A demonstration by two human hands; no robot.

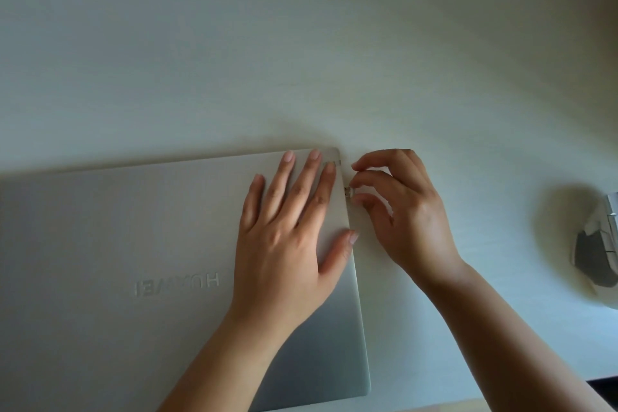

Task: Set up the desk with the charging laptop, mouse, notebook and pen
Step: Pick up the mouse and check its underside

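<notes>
In the head view we count one laptop [150,261], closed, lying flat on the pale desk [301,43] at the lower left, with its lid lettering turned upside down to us. We see two hands. The left hand [291,234] lies flat on the lid near the far right corner, its fingers straight and spread, so it presses and does not grasp. The right hand [401,207] is just beside the right edge of the laptop, and its curled fingers pinch one small plug [347,192] that touches this edge; we cannot tell whether the plug is fully in a port. One mouse [598,251], grey and white and blurred, rests on the desk well apart at the right border, partly cut off.
</notes>
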